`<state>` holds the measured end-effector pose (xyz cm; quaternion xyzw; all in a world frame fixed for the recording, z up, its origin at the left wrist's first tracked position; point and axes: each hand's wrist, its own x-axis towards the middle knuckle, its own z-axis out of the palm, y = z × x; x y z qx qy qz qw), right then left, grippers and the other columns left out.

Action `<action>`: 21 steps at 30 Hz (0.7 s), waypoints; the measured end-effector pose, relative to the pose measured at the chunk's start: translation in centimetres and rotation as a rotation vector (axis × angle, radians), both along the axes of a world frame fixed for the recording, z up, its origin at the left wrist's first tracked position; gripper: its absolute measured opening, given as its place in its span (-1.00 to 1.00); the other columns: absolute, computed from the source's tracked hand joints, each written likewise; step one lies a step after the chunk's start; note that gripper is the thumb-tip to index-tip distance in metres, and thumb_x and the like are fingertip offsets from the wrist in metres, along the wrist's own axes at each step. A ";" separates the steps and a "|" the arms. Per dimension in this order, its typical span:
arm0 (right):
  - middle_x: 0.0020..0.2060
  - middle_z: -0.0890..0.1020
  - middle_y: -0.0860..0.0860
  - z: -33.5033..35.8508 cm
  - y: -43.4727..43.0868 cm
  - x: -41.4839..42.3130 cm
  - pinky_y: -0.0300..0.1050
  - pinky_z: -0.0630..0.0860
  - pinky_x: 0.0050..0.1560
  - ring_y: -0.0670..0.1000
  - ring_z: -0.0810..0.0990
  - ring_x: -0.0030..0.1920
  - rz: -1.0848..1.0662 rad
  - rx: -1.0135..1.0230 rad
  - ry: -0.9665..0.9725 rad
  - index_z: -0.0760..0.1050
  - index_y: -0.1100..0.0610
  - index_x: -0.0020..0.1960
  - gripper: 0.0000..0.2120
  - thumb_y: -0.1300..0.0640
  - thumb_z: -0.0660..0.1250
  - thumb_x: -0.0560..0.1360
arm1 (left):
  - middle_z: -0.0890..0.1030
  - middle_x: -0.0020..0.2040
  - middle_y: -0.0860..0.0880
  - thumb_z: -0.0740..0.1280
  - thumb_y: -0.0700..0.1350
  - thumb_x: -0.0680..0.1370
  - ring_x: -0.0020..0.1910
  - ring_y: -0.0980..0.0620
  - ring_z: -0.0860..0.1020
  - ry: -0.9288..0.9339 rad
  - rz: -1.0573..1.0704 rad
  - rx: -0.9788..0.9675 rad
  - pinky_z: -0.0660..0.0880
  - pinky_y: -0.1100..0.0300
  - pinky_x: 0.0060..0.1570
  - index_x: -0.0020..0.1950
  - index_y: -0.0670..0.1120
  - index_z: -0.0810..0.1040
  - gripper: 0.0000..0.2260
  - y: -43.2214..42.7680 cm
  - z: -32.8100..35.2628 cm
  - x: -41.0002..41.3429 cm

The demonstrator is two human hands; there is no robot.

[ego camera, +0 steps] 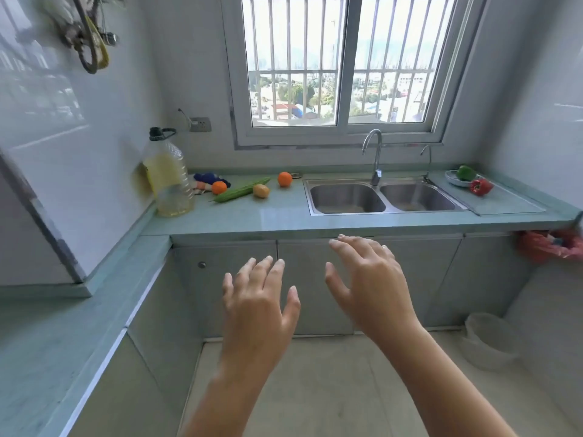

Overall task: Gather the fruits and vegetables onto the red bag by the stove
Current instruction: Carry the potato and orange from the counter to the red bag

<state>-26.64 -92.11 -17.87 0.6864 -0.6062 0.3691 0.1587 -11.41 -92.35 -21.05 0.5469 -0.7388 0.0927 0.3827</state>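
Observation:
On the pale green counter [284,217] left of the sink lie two oranges [219,188] [285,179], a long green gourd [241,194] and a yellowish potato [261,191]. At the far right a green pepper [466,172] rests in a white dish [454,182], with a red pepper [480,187] beside it. A red bag [547,246] hangs below the counter's right end. My left hand [258,305] and my right hand [367,280] are raised in front of the cabinets, fingers spread, holding nothing. No stove is in view.
A double steel sink [383,197] with a tap [375,159] sits under the barred window. A large oil bottle [167,175] stands in the left corner, blue and pink items [206,179] behind the fruit. A white bin [487,339] is on the floor at right.

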 end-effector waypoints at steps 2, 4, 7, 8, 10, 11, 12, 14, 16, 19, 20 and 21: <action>-0.06 0.66 0.10 0.3 -3.7 -2.0 0.24 0.51 0.00 0.17 0.62 -0.06 -0.009 -0.006 0.009 0.59 0.18 0.00 -0.61 0.00 0.12 0.37 | 0.62 0.07 -0.14 0.14 0.02 0.43 0.10 -0.19 0.55 -0.011 0.000 -0.006 0.34 -0.29 0.11 0.09 -0.17 0.59 -0.59 -3.8 0.6 -2.1; -0.06 0.66 0.10 0.8 -7.2 -3.9 0.23 0.51 -0.01 0.17 0.62 -0.07 -0.005 0.000 0.012 0.58 0.18 0.00 -0.61 -0.01 0.12 0.37 | 0.62 0.07 -0.15 0.13 0.03 0.43 0.11 -0.19 0.55 -0.023 -0.001 0.001 0.35 -0.30 0.11 0.10 -0.18 0.59 -0.58 -7.5 1.6 -4.2; -0.04 0.66 0.10 1.4 -11.9 -6.8 0.23 0.54 -0.01 0.17 0.61 -0.04 0.010 -0.006 0.008 0.58 0.17 0.01 -0.61 -0.01 0.12 0.37 | 0.61 0.09 -0.16 0.12 0.04 0.45 0.12 -0.19 0.54 -0.047 -0.001 0.013 0.36 -0.28 0.12 0.12 -0.17 0.57 -0.58 -12.2 2.7 -7.2; -0.03 0.66 0.10 1.5 -13.4 -7.6 0.22 0.53 -0.01 0.17 0.61 -0.02 0.016 -0.010 0.004 0.58 0.17 0.02 -0.61 0.00 0.12 0.38 | 0.61 0.10 -0.16 0.12 0.04 0.45 0.13 -0.19 0.54 -0.053 -0.004 0.016 0.37 -0.27 0.12 0.13 -0.17 0.57 -0.58 -13.5 2.8 -8.0; -0.03 0.65 0.11 1.6 -15.9 -9.0 0.21 0.53 0.01 0.18 0.60 0.00 0.033 -0.017 -0.010 0.58 0.18 0.03 -0.60 0.00 0.13 0.38 | 0.61 0.11 -0.15 0.11 0.04 0.46 0.14 -0.18 0.54 -0.068 -0.005 0.019 0.38 -0.25 0.12 0.14 -0.16 0.56 -0.58 -15.8 2.9 -9.3; -0.03 0.65 0.11 1.6 -17.1 -9.5 0.21 0.53 0.01 0.18 0.60 0.00 0.041 -0.018 -0.016 0.58 0.19 0.03 -0.60 0.00 0.13 0.38 | 0.61 0.10 -0.15 0.12 0.04 0.45 0.13 -0.18 0.54 -0.075 -0.002 0.019 0.38 -0.25 0.12 0.14 -0.16 0.56 -0.58 -16.8 2.8 -9.9; -0.03 0.65 0.12 1.5 -18.2 -9.9 0.21 0.53 0.00 0.18 0.60 0.00 0.049 -0.016 -0.020 0.58 0.19 0.03 -0.60 0.00 0.13 0.38 | 0.61 0.09 -0.15 0.12 0.04 0.45 0.13 -0.18 0.55 -0.082 0.002 0.020 0.38 -0.25 0.11 0.13 -0.16 0.57 -0.58 -17.9 2.7 -10.4; -0.03 0.65 0.12 1.1 -20.0 -10.8 0.21 0.53 -0.01 0.19 0.60 0.00 0.057 -0.014 -0.025 0.57 0.19 0.03 -0.60 0.00 0.13 0.38 | 0.62 0.09 -0.15 0.12 0.04 0.45 0.12 -0.18 0.55 -0.088 0.008 0.025 0.38 -0.26 0.10 0.12 -0.17 0.57 -0.58 -19.7 2.5 -11.0; -0.02 0.65 0.13 0.6 -21.8 -11.6 0.21 0.53 -0.01 0.19 0.60 0.00 0.054 -0.010 -0.036 0.57 0.19 0.04 -0.60 0.00 0.13 0.39 | 0.62 0.09 -0.15 0.12 0.03 0.44 0.12 -0.18 0.55 -0.087 0.012 0.031 0.37 -0.26 0.11 0.12 -0.17 0.57 -0.58 -21.4 2.1 -11.5; -0.03 0.65 0.14 -0.2 -24.4 -12.5 0.22 0.53 0.00 0.19 0.60 0.00 0.041 0.002 -0.042 0.58 0.20 0.03 -0.60 0.00 0.13 0.39 | 0.62 0.08 -0.15 0.13 0.04 0.44 0.12 -0.18 0.55 -0.099 0.001 0.048 0.37 -0.26 0.11 0.11 -0.16 0.57 -0.58 -24.0 1.3 -12.1; -0.03 0.65 0.13 -0.5 -25.3 -12.6 0.22 0.53 -0.01 0.19 0.60 -0.01 0.038 0.006 -0.038 0.58 0.20 0.03 -0.60 0.01 0.13 0.39 | 0.62 0.09 -0.14 0.13 0.04 0.44 0.12 -0.18 0.55 -0.102 -0.006 0.057 0.37 -0.27 0.11 0.11 -0.16 0.58 -0.58 -25.0 0.8 -12.2; -0.04 0.66 0.13 -0.7 -26.0 -12.6 0.22 0.54 -0.02 0.18 0.61 -0.02 0.036 0.008 -0.034 0.58 0.19 0.02 -0.61 0.01 0.13 0.38 | 0.62 0.09 -0.14 0.14 0.05 0.43 0.12 -0.18 0.54 -0.100 -0.012 0.064 0.36 -0.27 0.11 0.12 -0.16 0.58 -0.58 -25.7 0.5 -12.3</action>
